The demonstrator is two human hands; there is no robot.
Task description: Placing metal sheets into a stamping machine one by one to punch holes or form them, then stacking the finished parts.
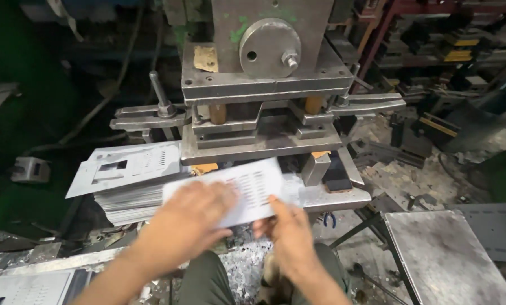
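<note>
Someone is sitting in front of a heavy steel press, holding a thin metal sheet with rows of punched slots just below the press's die opening. The left hand is lying flat over the sheet's near left part, fingers spread and blurred, so I cannot tell how firmly it is gripping. The right hand is pinching the sheet's lower right edge, fingers curled under it and thumb on top. The sheet is sticking out beyond both hands toward the press, tilted slightly, its far edge near the press's lower plate. To the left of the press a stack of similar sheets is resting, its top sheet showing a rectangular cut-out. To the right of the press a bare metal desk is standing, well apart from the hands.
</note>
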